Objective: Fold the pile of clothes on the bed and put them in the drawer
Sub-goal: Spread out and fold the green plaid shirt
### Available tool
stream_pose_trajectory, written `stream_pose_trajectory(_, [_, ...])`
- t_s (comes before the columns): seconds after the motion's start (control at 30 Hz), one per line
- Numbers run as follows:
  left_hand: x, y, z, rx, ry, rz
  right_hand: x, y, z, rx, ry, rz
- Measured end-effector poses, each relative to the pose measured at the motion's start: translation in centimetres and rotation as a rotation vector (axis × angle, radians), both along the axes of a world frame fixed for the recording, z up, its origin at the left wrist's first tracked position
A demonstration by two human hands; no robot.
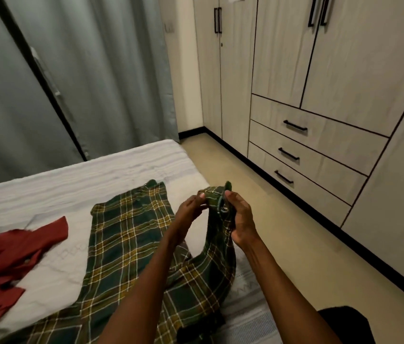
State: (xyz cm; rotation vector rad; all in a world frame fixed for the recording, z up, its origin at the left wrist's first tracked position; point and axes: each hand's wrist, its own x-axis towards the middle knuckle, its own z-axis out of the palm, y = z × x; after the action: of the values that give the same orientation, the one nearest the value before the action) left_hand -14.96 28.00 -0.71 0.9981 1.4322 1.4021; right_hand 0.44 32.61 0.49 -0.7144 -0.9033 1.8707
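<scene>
A green and yellow plaid garment [131, 239] lies spread over the bed [77, 180], one end lifted off the sheet at the bed's right edge. My left hand [188, 214] pinches that raised end from the left. My right hand [239, 217] grips the same end from the right, thumb on top, close to the left hand. A red garment [10, 259] lies crumpled at the left of the bed. Three shut drawers [320, 155] with black handles sit low in the wardrobe to the right.
A pale wardrobe [282, 58] with tall doors fills the right wall. A strip of beige floor [258, 194] runs between it and the bed. Grey-green curtains [84, 70] hang behind the bed. A dark object [345, 326] shows at the bottom right.
</scene>
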Motion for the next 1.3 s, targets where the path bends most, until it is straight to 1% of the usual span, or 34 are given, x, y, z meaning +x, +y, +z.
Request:
stream_pose_trajectory(0.1, [-2.6,-1.5,2.0,0.055,0.006,0.014,-2.5,-0.3,2.1,0.025,0.068,0.074])
stream_pose_trajectory(0.23, [-5.8,-4.5,5.4,0.099,0.08,0.042,-6.0,-1.4,5.3,0.095,0.131,0.231])
stream_pose_trajectory(0.33, [-7.0,-6.6,8.8,0.158,0.055,0.2,-8.5,-2.4,7.3,0.139,0.109,0.298])
stream_pose_trajectory(0.4, [-8.2,-7.9,11.1,0.225,0.097,0.318,-10.4,-3.2,8.9,0.187,0.109,0.332])
stream_pose_trajectory(0.53, [-11.0,-10.1,15.0,0.273,0.252,0.468,-13.3,-4.0,12.7,0.364,-0.149,0.244])
stream_pose_trajectory(0.7, [-13.5,-12.4,19.1,0.3,0.514,0.64,-16.6,-4.2,16.8,0.659,-0.364,0.199])
stream_pose_trajectory(0.77, [-14.3,-12.4,19.5,0.277,0.578,0.676,-17.6,-4.3,17.7,0.715,-0.409,0.207])
stream_pose_trajectory(0.9, [-15.7,-11.7,18.3,0.241,0.463,0.704,-19.1,-3.7,18.1,0.638,-0.409,0.313])
stream_pose_trajectory(0.97, [-16.0,-11.4,17.5,0.219,0.407,0.69,-19.2,-3.4,18.1,0.586,-0.373,0.35])
stream_pose_trajectory(1.0, [-16.6,-10.4,15.8,0.187,0.373,0.692,-19.7,-2.5,16.6,0.545,-0.384,0.375])
stream_pose_trajectory(1.03, [-16.8,-10.1,15.9,0.202,0.35,0.702,-19.8,-2.2,16.8,0.542,-0.375,0.373])
stream_pose_trajectory(1.1, [-16.7,-9.8,15.4,0.199,0.321,0.7,-19.7,-2.2,16.3,0.575,-0.425,0.387])
stream_pose_trajectory(1.2, [-18.6,-6.5,13.3,0.143,0.293,0.707,-21.9,0.6,13.7,0.635,-0.529,0.324])
stream_pose_trajectory(1.23, [-19.3,-5.6,12.4,0.134,0.268,0.709,-22.5,1.5,12.6,0.65,-0.531,0.291])
stream_pose_trajectory(1.3, [-21.0,-3.2,10.7,0.107,0.241,0.722,-24.2,3.4,10.6,0.618,-0.52,0.233])
